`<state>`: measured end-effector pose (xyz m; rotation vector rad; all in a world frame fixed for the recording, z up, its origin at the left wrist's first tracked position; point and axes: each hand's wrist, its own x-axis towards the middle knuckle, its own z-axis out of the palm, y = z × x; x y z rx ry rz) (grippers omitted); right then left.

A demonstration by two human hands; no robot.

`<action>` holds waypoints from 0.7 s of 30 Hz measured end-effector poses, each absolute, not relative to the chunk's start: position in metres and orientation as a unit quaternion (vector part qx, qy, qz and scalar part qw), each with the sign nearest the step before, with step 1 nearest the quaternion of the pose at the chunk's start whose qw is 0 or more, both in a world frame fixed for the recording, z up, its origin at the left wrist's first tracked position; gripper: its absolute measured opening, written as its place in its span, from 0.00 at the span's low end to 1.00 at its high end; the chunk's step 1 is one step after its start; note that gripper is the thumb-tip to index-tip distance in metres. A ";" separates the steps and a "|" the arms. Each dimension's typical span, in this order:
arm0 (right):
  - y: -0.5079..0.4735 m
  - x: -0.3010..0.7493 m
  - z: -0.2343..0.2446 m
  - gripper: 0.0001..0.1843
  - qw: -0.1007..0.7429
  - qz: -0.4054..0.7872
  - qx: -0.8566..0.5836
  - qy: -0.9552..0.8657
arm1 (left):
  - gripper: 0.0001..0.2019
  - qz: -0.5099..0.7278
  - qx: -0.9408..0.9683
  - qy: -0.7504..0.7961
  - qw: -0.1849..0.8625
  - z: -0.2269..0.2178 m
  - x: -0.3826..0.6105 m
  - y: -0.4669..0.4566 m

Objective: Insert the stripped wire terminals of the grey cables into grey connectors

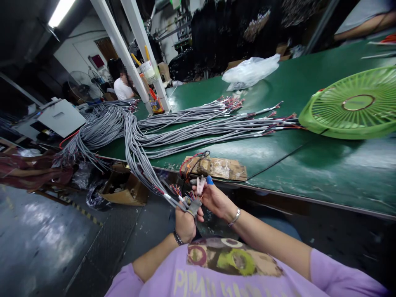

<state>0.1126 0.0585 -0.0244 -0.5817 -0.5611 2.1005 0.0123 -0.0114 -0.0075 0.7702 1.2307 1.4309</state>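
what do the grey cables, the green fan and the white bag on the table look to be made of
Grey cables: probably a smooth, low-sheen plastic sheath, bending in soft curves, with thin coloured wires at the ends.
Green fan: likely moulded plastic, by its even colour and slim ribs.
White bag: seemingly thin plastic film, crumpled and cloudy.

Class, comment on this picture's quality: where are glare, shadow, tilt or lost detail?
Head view: the ceiling lamp is blown out white; head view: glare pales patches of the green table and the floor; head view: a darker patch lies below the green fan; head view: white posts lean; head view: the thin coloured wires are too small to separate clearly.
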 end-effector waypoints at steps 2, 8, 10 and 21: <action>0.057 0.115 -0.021 0.20 0.431 0.848 -0.237 -0.196 | 0.15 0.600 0.320 0.507 0.529 -0.007 0.010 -0.014; 0.057 0.122 -0.014 0.13 0.422 0.846 -0.253 -0.205 | 0.14 0.619 0.302 0.508 0.517 -0.001 0.007 -0.015; 0.057 0.122 -0.014 0.10 0.433 0.833 -0.265 -0.219 | 0.14 0.622 0.291 0.512 0.516 0.002 0.009 -0.013; 0.059 0.121 -0.013 0.11 0.426 0.838 -0.286 -0.187 | 0.13 0.625 0.276 0.530 0.501 -0.001 0.014 -0.003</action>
